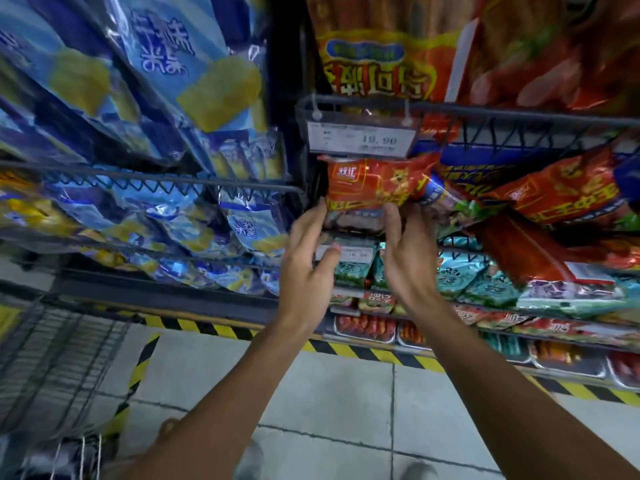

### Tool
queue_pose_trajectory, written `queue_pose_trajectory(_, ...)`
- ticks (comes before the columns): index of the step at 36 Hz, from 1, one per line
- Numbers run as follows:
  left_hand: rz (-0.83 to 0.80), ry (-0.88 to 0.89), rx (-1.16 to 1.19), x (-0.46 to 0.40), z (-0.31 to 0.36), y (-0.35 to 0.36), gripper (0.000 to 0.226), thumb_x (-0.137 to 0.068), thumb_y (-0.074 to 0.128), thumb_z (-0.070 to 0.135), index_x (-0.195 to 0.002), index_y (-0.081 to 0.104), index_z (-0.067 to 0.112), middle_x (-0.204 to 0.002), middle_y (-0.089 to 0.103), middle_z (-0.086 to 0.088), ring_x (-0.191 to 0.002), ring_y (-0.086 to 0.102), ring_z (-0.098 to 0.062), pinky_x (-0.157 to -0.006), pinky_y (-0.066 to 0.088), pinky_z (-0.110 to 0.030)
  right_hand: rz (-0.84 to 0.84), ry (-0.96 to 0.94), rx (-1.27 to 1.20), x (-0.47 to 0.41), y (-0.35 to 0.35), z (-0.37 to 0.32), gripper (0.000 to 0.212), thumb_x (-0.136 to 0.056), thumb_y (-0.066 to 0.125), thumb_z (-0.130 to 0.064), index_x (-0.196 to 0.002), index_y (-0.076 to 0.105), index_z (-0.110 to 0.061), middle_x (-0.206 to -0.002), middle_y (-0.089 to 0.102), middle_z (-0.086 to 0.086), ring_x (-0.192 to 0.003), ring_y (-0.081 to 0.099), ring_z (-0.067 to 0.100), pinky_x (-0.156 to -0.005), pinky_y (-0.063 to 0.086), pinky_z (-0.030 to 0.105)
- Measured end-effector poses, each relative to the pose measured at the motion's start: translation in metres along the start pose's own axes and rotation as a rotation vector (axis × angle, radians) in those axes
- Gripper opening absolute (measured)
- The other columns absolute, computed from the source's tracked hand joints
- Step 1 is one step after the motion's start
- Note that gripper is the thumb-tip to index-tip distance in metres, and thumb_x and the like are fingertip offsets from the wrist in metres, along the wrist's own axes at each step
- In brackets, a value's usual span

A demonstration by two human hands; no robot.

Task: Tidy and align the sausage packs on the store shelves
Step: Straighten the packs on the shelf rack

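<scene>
A shop: wire shelves carry packed sausage packs and blue snack bags, with price tags clipped on the rails.

Both arms reach up — left grip and right grip apparently relaxed, fingers extended.

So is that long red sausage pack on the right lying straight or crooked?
Crooked: the long red pack slants down to the right, poking out over the green packs below.

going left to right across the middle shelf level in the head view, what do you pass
blue snack bags → left hand → red sausage pack → right hand → tilted red pack
</scene>
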State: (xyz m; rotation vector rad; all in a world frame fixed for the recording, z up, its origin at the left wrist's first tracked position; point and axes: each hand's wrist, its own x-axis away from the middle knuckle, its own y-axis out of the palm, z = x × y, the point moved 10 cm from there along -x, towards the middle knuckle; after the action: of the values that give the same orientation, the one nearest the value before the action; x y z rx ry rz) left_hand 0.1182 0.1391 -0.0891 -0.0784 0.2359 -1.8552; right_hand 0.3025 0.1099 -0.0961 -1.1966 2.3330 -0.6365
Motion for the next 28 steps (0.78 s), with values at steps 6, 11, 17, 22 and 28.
queue_pose_trajectory(6,-0.080,0.111,-0.198,-0.004,0.001,0.003,0.069,-0.102,0.047,0.018,-0.164,0.017,0.020,-0.149,0.031,0.005,-0.127,0.046,0.005,-0.097,0.045,-0.013,0.075,-0.024,0.122,-0.007,-0.001,-0.010,0.065,-0.099,0.015,-0.070,-0.094,0.050,-0.015,-0.096,0.054,0.007,-0.088,0.050,0.028,-0.072,0.037,0.037)
queue_pose_trajectory(11,0.016,0.238,-0.358,0.014,0.014,0.003,0.060,-0.102,0.050,0.008,-0.159,0.033,0.015,-0.165,0.023,0.000,-0.148,0.031,-0.004,-0.103,0.032,-0.001,-0.009,-0.002,0.110,0.000,-0.002,-0.003,0.061,-0.101,0.027,-0.068,-0.104,0.061,-0.018,-0.103,0.064,0.003,-0.091,0.061,0.025,-0.077,0.051,0.041)
queue_pose_trajectory(17,-0.091,0.429,-0.471,0.033,0.036,0.027,0.062,-0.097,0.053,-0.006,-0.155,0.041,0.013,-0.165,0.025,-0.003,-0.151,0.029,-0.014,-0.103,0.034,-0.004,0.080,-0.170,0.097,0.009,-0.064,-0.025,0.027,-0.103,0.059,-0.037,-0.121,0.069,-0.021,-0.113,0.069,-0.005,-0.102,0.060,0.006,-0.086,0.049,0.024)
queue_pose_trajectory(22,-0.196,0.553,-0.636,0.030,0.051,0.053,0.073,-0.094,0.055,-0.006,-0.159,0.033,0.018,-0.170,0.016,0.001,-0.159,0.009,-0.020,-0.109,0.039,-0.020,0.090,-0.298,0.283,-0.002,-0.087,-0.036,0.050,-0.098,0.066,-0.016,-0.145,0.048,-0.011,-0.141,0.052,0.009,-0.130,0.044,0.024,-0.104,0.037,0.027)
queue_pose_trajectory(28,-0.256,0.535,-0.883,0.024,0.042,0.063,0.086,-0.092,0.060,0.004,-0.164,0.015,0.018,-0.173,-0.003,0.001,-0.159,-0.005,-0.023,-0.128,0.011,-0.041,-0.055,-0.222,0.459,-0.034,-0.066,-0.030,0.050,-0.095,0.069,-0.028,-0.142,0.053,-0.019,-0.143,0.051,0.010,-0.133,0.044,0.036,-0.096,0.050,0.050)
